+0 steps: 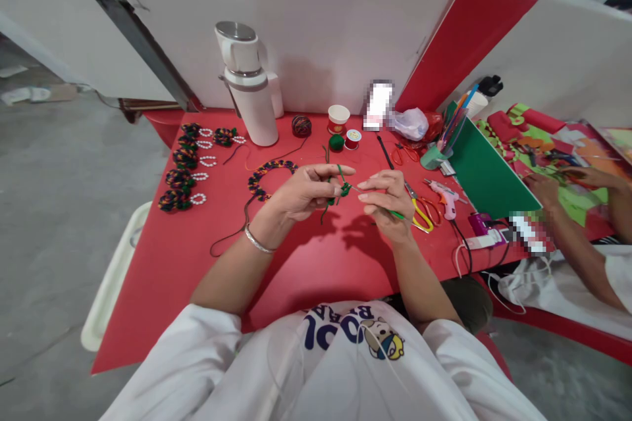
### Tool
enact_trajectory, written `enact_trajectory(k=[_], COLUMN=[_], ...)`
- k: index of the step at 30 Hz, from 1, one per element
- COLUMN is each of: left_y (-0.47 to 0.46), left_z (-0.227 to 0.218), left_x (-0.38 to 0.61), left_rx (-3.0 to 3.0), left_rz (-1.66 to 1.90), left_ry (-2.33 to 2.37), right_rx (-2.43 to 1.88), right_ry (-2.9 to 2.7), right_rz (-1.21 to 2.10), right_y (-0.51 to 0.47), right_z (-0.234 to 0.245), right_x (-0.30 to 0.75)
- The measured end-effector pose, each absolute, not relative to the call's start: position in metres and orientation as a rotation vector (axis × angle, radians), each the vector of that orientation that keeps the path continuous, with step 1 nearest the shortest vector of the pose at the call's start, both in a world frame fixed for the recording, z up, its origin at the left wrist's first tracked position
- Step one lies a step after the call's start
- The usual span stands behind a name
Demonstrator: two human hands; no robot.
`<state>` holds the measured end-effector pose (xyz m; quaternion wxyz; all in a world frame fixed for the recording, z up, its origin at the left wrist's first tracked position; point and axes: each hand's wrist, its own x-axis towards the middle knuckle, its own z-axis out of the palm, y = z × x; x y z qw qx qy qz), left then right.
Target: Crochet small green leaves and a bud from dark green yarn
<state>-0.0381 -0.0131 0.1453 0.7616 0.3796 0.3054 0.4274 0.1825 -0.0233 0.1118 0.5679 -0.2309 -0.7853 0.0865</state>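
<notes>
Green yarn [342, 191] (knotted) in left fingers [320, 175]

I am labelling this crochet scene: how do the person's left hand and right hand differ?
The left hand pinches the green yarn work; the right hand holds a green-handled crochet hook. The left wrist wears a silver bangle; the right wrist is bare. Both hover above the red table, each grip closed.

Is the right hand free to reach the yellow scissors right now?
Likely yes: the scissors lie on the table beside the right hand, nothing between them. But that hand holds a green hook, so it is not empty.
</notes>
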Motion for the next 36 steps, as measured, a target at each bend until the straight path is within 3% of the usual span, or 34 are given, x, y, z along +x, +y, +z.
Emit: enact_trajectory(k=[11,18,26,36], left_y=[-0.012,-0.020,-0.020,-0.022], left_z=[0.146,0.145,0.132,0.137], left_x=[-0.040,-0.024,-0.014,-0.022], left_rx=[0.977,1.075,1.045,1.130], left_rz=[0.890,1.040,1.191,1.163], left_ry=[0.674,0.770,0.819,0.805], right_rx=[-0.562,-0.467,-0.740,-0.718], right_ry=[-1.850,-1.402,-1.388,-1.396], right_rz=[0.592,0.942,0.613,0.658], right_y=[-0.023,-0.023,-0.030,-0.028], right_z=[0.131,0.088,0.073,0.087], right_x=[0.198,0.162,0.153,0.166])
